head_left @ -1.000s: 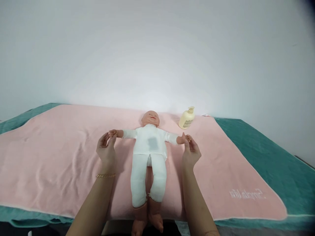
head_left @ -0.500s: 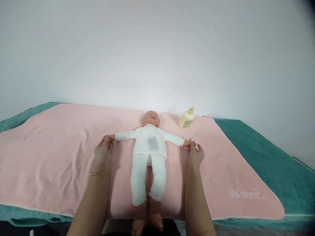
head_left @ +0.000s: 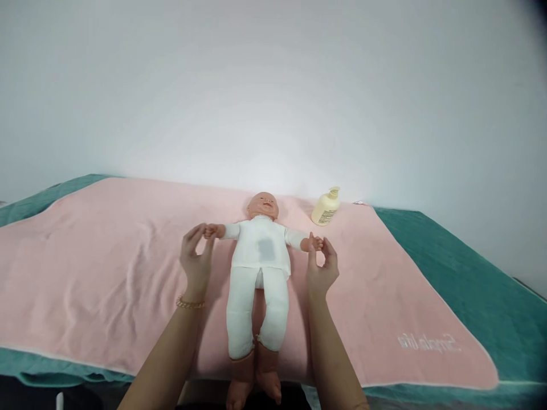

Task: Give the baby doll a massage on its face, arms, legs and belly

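A baby doll (head_left: 258, 267) in white clothes lies on its back on a pink towel (head_left: 106, 273), head toward the wall, bare feet at the near edge. My left hand (head_left: 196, 259), with a gold bracelet at the wrist, pinches the doll's small hand on the left side. My right hand (head_left: 321, 265) pinches the doll's other hand on the right. Both doll arms are bent slightly inward and lifted a little off the towel.
A cream pump bottle (head_left: 325, 207) stands on the towel just right of the doll's head. The towel covers a teal sheet (head_left: 461, 273) on a table against a plain white wall. The table's near edge runs below the doll's feet.
Half a second ago the doll's arms were stretched wide and flat. Both my hands have since moved inward and up, drawing the doll's arms closer to its body.
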`<state>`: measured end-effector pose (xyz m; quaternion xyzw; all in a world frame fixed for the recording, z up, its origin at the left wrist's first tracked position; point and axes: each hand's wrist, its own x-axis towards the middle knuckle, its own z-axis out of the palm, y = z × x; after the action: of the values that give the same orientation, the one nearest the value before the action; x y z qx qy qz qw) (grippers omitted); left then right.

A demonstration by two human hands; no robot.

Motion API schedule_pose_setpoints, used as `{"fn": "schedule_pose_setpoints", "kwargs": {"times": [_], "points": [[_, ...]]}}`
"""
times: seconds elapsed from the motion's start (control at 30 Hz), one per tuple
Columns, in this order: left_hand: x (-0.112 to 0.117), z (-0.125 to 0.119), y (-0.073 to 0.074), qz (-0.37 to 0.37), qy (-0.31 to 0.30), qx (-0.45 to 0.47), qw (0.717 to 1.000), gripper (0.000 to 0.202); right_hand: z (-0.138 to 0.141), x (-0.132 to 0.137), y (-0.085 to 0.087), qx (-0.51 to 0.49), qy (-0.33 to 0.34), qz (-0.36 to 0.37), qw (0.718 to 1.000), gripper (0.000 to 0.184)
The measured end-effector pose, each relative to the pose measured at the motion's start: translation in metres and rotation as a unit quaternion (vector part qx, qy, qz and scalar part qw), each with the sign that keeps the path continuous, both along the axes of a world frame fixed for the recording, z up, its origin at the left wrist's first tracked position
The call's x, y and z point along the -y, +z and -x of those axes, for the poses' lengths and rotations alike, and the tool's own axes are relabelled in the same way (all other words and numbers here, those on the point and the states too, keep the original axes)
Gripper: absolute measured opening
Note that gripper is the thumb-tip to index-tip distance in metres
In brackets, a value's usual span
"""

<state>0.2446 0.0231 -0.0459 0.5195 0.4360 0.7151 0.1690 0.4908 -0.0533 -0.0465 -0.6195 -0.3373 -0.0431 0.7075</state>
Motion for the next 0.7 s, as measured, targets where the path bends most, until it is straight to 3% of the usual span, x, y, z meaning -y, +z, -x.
{"fn": "schedule_pose_setpoints", "kwargs": {"times": [0.1, 0.2, 0.37, 0.53, 0.7], "points": [[0.01, -0.021, 0.006, -0.135, -0.046, -0.162, 0.976, 0.022, 0.011, -0.004, -0.008, 0.135, 0.025, -0.03, 0.99, 0.03], [0.015, -0.035, 0.01, -0.211, -0.103, -0.276, 0.932, 0.024, 0.016, -0.006, -0.012, 0.289, 0.089, -0.072, 0.95, 0.03], [0.016, -0.038, 0.007, -0.202, -0.112, -0.378, 0.897, 0.045, 0.021, -0.005, -0.005, 0.402, 0.173, -0.072, 0.896, 0.029], [0.016, -0.037, 0.004, -0.188, -0.136, -0.416, 0.879, 0.063, 0.019, -0.003, -0.002, 0.436, 0.22, -0.066, 0.87, 0.029], [0.016, -0.038, 0.001, -0.166, -0.131, -0.424, 0.881, 0.059, 0.019, -0.002, -0.003, 0.44, 0.23, -0.034, 0.867, 0.023]]}}
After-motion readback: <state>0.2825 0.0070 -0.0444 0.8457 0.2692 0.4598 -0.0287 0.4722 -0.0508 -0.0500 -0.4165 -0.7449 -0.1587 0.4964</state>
